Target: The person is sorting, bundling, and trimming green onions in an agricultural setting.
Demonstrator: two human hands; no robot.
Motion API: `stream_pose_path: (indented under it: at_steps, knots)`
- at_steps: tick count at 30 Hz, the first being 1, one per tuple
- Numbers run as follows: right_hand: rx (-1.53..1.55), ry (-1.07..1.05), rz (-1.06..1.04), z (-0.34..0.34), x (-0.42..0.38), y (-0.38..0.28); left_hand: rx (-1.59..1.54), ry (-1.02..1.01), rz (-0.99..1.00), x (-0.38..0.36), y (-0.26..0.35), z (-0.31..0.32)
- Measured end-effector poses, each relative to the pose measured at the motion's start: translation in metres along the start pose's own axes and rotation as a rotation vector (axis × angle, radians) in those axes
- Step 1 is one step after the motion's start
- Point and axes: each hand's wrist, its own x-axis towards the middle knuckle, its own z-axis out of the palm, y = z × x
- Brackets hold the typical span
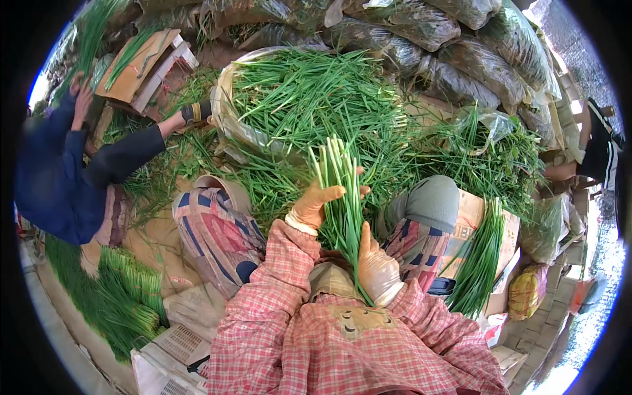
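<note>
A bunch of green chives (343, 207) is upright in front of my chest, its pale cut ends pointing away from me and its leaves trailing toward my lap. My left hand (315, 205), in a tan glove, is closed around its upper part, with fingertips showing on the far side. Lower down, my gloved right hand (380, 268) grips the leaves from the right, thumb side up; its other fingers are partly hidden. Just beyond both hands, a large heap of loose chives (316, 99) fills an open plastic sack (225, 108).
Another chive bunch (479, 263) lies on a cardboard box (461, 214) by my right knee. Tied bundles (131, 283) lie at left. Stuffed plastic bags (421, 26) line the back. At left, a person in dark blue (62, 174) handles chives; another person (596, 145) is at right.
</note>
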Motion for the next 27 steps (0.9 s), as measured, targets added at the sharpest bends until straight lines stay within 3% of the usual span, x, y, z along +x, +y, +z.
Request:
stream_pose_path:
  at_steps: [5,6,9,11,13,15,18,21,23,24,27]
  knots:
    - [0.043,-0.076,-0.054,-0.013,0.0,0.002,-0.045,-0.001,-0.032,0.005,0.0,0.011]
    - [0.238,-0.238,-0.094,-0.029,0.0,0.013,-0.056,-0.022,-0.031,0.005,-0.001,0.009]
    - [0.459,-0.342,-0.503,-0.068,0.017,0.074,-0.059,-0.056,-0.061,-0.003,0.006,0.01]
    - [0.856,-0.491,-0.327,-0.109,0.047,0.113,-0.069,-0.061,-0.045,-0.006,0.009,0.016]
    - [0.969,-0.045,-0.017,-0.136,0.082,0.112,-0.057,-0.087,-0.045,-0.008,0.008,0.02]
    - [0.733,0.227,-0.178,-0.16,0.115,0.088,-0.037,-0.093,-0.042,-0.008,0.01,0.024]
    - [0.549,0.311,-0.535,-0.155,0.157,0.054,-0.013,-0.022,-0.078,-0.016,0.015,0.028]
    - [0.489,0.056,-0.781,-0.133,0.196,0.081,0.017,-0.037,-0.085,-0.021,0.019,0.031]
    - [0.584,0.35,-0.787,-0.134,0.212,0.101,-0.008,-0.031,-0.073,-0.021,0.018,0.031]
    - [0.831,0.351,-0.676,-0.129,0.223,0.116,-0.014,-0.023,-0.074,-0.02,0.018,0.03]
    - [0.574,0.434,-0.44,-0.134,0.224,0.155,-0.001,0.033,-0.061,-0.016,0.014,0.025]
